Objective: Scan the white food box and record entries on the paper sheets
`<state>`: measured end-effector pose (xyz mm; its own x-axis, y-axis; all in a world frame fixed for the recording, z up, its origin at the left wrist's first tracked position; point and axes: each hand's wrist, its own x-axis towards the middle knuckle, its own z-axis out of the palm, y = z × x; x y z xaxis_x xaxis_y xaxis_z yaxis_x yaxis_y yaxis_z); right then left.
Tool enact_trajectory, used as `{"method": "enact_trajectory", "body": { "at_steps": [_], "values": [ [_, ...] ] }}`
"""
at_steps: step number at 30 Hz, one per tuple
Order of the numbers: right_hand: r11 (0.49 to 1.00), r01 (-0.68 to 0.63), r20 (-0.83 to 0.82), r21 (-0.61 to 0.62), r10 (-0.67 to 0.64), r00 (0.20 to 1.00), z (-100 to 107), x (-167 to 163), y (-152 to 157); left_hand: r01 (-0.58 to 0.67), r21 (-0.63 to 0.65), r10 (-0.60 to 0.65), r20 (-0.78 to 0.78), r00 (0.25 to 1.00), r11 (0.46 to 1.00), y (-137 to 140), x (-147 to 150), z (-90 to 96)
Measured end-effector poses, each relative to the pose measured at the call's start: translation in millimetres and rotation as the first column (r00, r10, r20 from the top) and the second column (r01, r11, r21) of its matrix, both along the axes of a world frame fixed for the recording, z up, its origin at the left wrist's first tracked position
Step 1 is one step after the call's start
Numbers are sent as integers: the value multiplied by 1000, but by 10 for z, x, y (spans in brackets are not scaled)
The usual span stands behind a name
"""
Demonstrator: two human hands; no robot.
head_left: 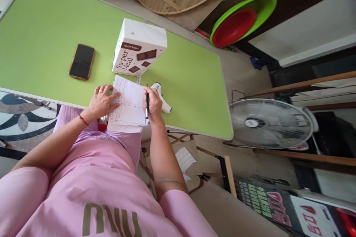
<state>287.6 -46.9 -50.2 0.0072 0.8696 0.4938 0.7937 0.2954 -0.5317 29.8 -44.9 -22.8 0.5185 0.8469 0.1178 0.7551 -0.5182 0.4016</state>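
A stack of white paper sheets (129,98) with rows of small marks lies at the front edge of the green table (189,77), its lower part jutting past the edge. My left hand (102,102), fingers spread, rests on the left side of the sheets. In my right hand (154,103) is a black and silver pen (147,100), held over the right edge of the top sheet; the tip is hard to make out. Just right of that hand lies a white and blue handheld device (164,100), partly hidden by it.
Behind the papers stands a white Super Meal box (139,44). A phone in a brown case (82,62) lies to the left. On the floor at right is a fan (267,123); beyond the table lean green (265,5) and red basins (236,27). A folding chair (229,177) is beside me.
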Motion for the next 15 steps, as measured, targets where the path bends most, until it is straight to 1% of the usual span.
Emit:
{"method": "enact_trajectory", "body": {
  "at_steps": [2,5,7,10,12,14,15],
  "values": [
    [996,-28,133,-80,39,990,-50,87,-29,-31,-20,32,46,998,999,30,-5,-27],
    [985,-34,272,-167,79,959,-127,135,-63,-173,-96,189,189,964,980,241,-9,-70],
    [983,-36,316,-181,93,944,-142,126,-72,-254,-150,286,265,921,955,514,-4,-86],
    [988,-33,324,-150,81,943,-105,133,-67,-323,-232,380,275,883,918,1016,24,-92],
    [994,27,306,-106,7,952,-66,199,-61,-310,-229,366,267,891,923,1314,54,-103],
    [986,152,285,-63,-128,950,-43,321,-57,-255,-202,310,313,898,945,1533,86,-133],
    [973,222,277,-59,-198,940,-39,394,-56,-218,-197,276,353,894,956,1611,102,-157]
  ]
}}
